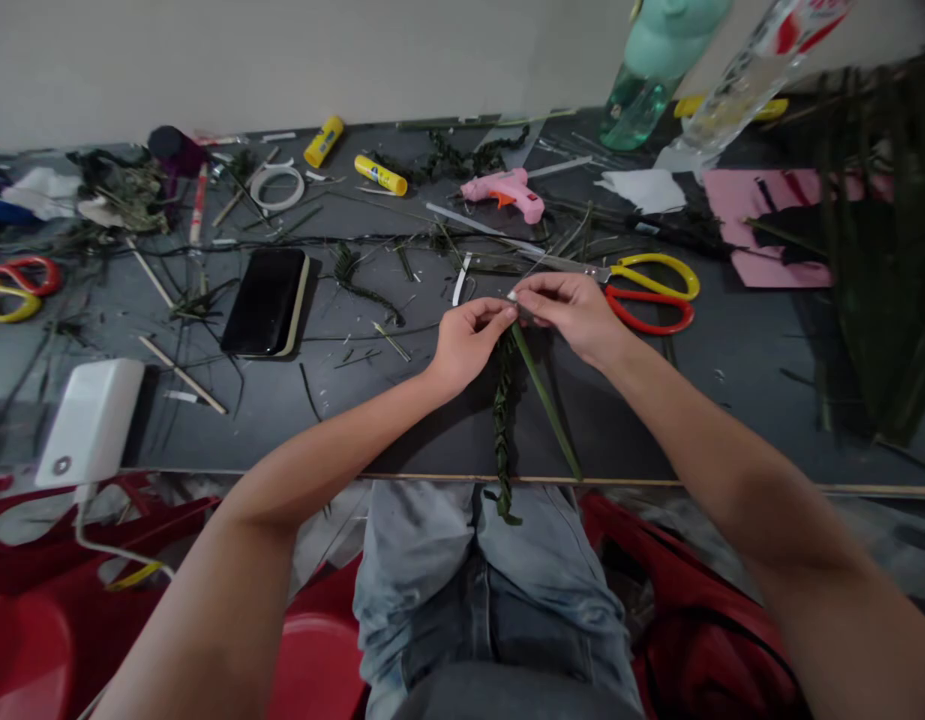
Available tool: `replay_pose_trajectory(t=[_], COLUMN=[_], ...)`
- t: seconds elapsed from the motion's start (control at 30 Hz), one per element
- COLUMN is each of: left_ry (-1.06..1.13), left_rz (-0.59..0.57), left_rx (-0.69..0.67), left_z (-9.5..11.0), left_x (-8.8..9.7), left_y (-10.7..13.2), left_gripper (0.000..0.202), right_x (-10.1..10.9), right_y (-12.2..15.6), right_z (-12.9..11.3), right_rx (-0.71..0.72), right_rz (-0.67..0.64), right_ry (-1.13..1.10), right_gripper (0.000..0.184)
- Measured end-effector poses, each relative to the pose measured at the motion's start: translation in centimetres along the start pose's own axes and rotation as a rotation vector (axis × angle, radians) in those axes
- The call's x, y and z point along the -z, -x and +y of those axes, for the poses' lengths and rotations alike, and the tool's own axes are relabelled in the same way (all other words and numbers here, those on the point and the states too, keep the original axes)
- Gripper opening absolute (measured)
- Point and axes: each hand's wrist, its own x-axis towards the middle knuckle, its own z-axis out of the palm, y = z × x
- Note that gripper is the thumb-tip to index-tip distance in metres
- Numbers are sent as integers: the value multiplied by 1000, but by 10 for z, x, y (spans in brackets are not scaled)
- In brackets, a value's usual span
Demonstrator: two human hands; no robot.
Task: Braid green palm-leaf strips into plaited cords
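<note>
Green braid point(501, 420) and leaf strip point(544, 397) pinched in both hands point(466, 345) point(574, 315), yellow glue sticks point(381, 175) beyond, their lettering illegible.

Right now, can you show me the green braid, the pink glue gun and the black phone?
Green braid point(502, 410): head view, middle of its plaited length.
Pink glue gun point(514, 185): head view, its body.
Black phone point(260, 303): head view, its dark screen.

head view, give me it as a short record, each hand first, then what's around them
left hand: pinching the top of the braid
right hand: fingertips by a white bit; grip unclear
braid: hangs past the edge of the table
strip: green, right of the braid
beside right hand: scissors
beyond hands: glue gun, pink
</note>
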Motion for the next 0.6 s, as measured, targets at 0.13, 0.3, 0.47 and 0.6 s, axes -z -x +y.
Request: replay_pose_trajectory(t=[0.13, 0.3, 0.47, 0.6], left_ry=[-4, -43, -34, -43], left_rz=[19, 47, 73, 72], left_rx=[-24, -18, -23, -30], left_z=[1, 2, 1, -1], left_x=[0, 1, 1, 1], left_y=[0, 1, 1, 0], left_gripper=[11, 11, 11, 12], right_x=[-9, -4, -1, -3], right_y=[5, 2, 3, 5], right_z=[-6, -5, -7, -8], right_rx=[-76, -139, -146, -96], right_rz=[-32, 82, 41, 41], right_ry=[-110, -70, -5, 73], right_gripper=[22, 18, 21, 24])
